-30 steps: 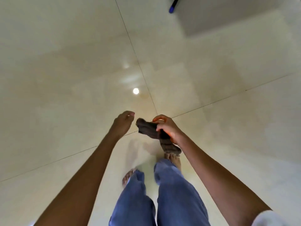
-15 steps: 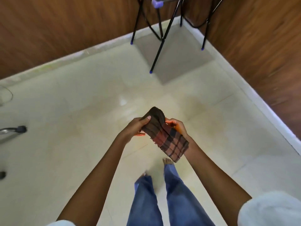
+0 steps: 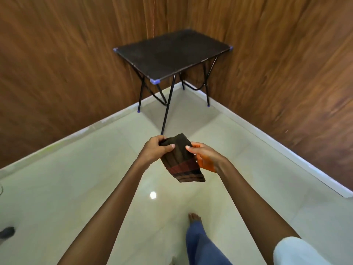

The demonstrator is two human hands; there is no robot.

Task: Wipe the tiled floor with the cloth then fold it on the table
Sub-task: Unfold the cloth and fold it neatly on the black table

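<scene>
A dark brown cloth (image 3: 180,161) with red-brown checks hangs in the air between my two hands, above the pale tiled floor (image 3: 66,188). My left hand (image 3: 155,149) pinches its upper left edge between thumb and fingers. My right hand (image 3: 205,156) holds its right side, thumb on top. Ahead, a small dark folding table (image 3: 172,52) with black legs and blue corner caps stands in the corner of the room. Its top is bare.
Wood-panelled walls (image 3: 57,64) meet behind the table, with a white skirting (image 3: 286,150) along the floor. My bare foot and blue trouser leg (image 3: 198,238) show below. A dark object (image 3: 6,232) lies at the far left edge.
The view has risen from the floor to the table in the corner. My left hand joined the right on the cloth, and the cloth now hangs more open between them.
</scene>
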